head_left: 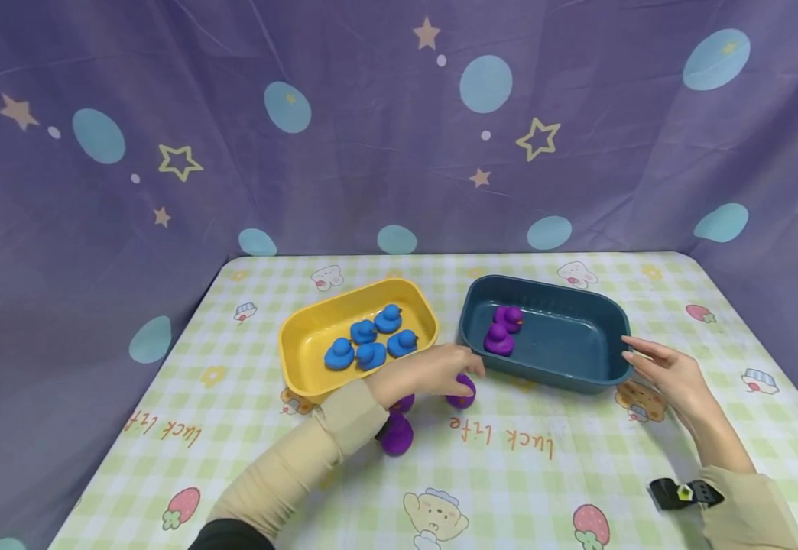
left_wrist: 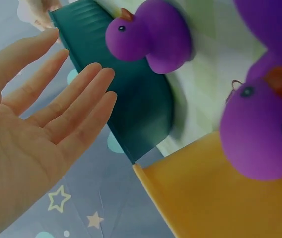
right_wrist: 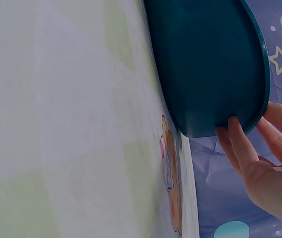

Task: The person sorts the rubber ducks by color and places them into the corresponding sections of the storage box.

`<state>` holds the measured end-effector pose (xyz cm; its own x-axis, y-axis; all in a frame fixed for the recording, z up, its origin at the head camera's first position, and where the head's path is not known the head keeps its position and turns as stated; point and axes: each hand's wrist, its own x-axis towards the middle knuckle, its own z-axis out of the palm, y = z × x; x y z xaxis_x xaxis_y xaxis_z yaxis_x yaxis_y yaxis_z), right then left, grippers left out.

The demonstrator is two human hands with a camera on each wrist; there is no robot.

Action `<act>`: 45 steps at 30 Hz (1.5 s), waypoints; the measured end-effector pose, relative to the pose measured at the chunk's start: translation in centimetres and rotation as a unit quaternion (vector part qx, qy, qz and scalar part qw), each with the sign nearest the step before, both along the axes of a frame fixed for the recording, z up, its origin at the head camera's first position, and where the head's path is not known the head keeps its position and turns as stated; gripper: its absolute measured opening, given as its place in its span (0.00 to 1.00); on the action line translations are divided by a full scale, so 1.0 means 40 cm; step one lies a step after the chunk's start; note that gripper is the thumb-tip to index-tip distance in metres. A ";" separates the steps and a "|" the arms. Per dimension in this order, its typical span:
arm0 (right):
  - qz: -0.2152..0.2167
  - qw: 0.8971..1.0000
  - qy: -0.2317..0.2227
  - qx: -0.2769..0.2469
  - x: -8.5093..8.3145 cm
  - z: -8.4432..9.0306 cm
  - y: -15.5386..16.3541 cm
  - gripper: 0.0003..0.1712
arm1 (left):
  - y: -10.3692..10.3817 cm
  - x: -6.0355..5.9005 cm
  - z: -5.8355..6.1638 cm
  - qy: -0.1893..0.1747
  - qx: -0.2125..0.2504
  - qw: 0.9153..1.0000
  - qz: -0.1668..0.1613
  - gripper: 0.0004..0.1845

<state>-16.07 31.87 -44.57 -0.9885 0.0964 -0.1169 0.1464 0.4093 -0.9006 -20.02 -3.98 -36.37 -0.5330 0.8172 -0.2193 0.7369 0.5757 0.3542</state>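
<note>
My left hand (head_left: pixel 440 368) hovers over a purple rubber duck (head_left: pixel 462 396) on the table, just in front of the teal tub. In the left wrist view its fingers extend loosely, with a gap between them and the purple duck (left_wrist: pixel 168 37). Under my left forearm are further purple ducks (head_left: pixel 397 437), partly hidden by the sleeve. At the right end of the teal tub (head_left: pixel 550 374), my right hand (head_left: pixel 670 378) touches the wall and rim with nearly straight fingers, also visible in the right wrist view (right_wrist: pixel 270 173). Two purple ducks (head_left: pixel 499 341) sit inside that tub's left end.
A yellow tub (head_left: pixel 303 321) stands left of the teal one, holding several blue rubber ducks (head_left: pixel 371 356). Both rest on a green checked tablecloth (head_left: pixel 509 489) with printed pictures. Behind the table hangs a purple curtain (head_left: pixel 371 176). A black strap (head_left: pixel 684 493) circles the right wrist.
</note>
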 end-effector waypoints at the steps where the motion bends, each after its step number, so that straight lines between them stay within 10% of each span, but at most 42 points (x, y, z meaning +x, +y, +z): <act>1: -0.002 1.000 -0.004 0.000 -0.005 -0.010 0.005 0.34 | -0.002 0.000 -0.001 0.003 -0.004 1.000 -0.001 0.15; 45: -0.008 0.999 0.008 -0.032 -0.032 -0.076 0.041 0.35 | -0.022 -0.007 -0.084 0.015 -0.009 1.000 0.026 0.12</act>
